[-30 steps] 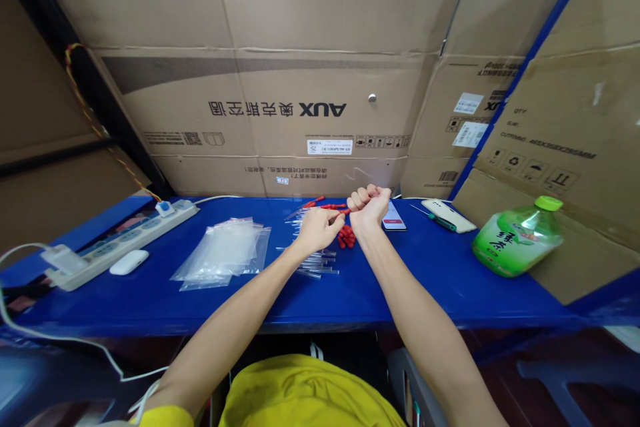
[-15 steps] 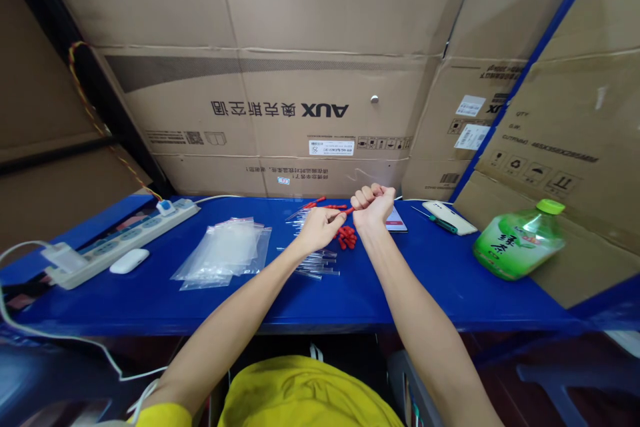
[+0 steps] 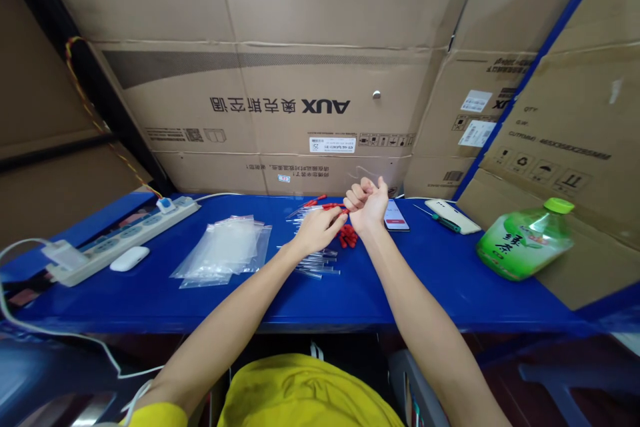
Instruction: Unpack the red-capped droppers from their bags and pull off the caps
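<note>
My left hand (image 3: 319, 228) reaches over the glass tubes, fingers pinched together at a small red rubber bulb (image 3: 344, 211) that shows between the two hands. My right hand (image 3: 367, 205) is close beside it, palm turned up, fingers curled in and thumb lifted away. What lies inside those curled fingers is hidden. Below the hands sits a small pile of red rubber bulbs (image 3: 347, 237). Several clear glass tubes (image 3: 320, 265) lie beneath and in front of my left hand. Behind it are glass droppers with red bulbs (image 3: 316, 200).
Clear plastic zip bags (image 3: 225, 250) are stacked at left, near a white earphone case (image 3: 130, 259) and a power strip (image 3: 130, 237). Rightward lie a lit phone (image 3: 397, 215), a green screwdriver (image 3: 447, 223) on a white case (image 3: 463, 216), and a green-labelled bottle (image 3: 525, 240). Cardboard walls (image 3: 280, 80) enclose the blue table.
My right thumb has lifted off the curled fingers, and the right hand has shifted slightly up and left. More of the phone shows now. My left hand has barely moved.
</note>
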Motion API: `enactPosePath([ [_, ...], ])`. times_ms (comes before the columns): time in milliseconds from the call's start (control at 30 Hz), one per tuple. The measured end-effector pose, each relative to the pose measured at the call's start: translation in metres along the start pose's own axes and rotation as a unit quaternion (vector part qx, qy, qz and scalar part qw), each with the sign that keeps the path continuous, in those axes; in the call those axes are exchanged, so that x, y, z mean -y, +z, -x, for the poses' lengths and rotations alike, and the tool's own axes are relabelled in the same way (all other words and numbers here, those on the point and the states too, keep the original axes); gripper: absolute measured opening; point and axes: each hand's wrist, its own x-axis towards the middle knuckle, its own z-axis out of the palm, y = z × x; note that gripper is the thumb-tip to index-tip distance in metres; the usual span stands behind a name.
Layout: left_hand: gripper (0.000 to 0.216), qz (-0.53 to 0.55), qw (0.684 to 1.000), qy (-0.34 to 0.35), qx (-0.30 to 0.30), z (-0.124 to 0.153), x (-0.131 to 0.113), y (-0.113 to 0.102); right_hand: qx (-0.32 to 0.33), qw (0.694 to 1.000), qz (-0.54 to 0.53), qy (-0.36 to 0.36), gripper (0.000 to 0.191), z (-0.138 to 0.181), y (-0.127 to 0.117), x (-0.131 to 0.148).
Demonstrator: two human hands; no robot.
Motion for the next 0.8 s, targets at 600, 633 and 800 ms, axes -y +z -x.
enactPosePath([
  [600,0.048,0.007,1.000,0.001,-0.012,-0.002,-0.007,-0.001,-0.042,0.998,0.035,-0.043,0.038,0.007,0.010,-0.002],
  [633,0.049,0.010,1.000,-0.008,-0.017,-0.002,-0.008,-0.001,-0.045,0.997,0.037,-0.047,0.038,0.007,0.011,-0.002],
  [800,0.048,0.006,0.998,-0.047,-0.040,-0.002,-0.017,-0.001,-0.069,0.994,0.042,-0.080,0.036,0.008,0.015,-0.005],
])
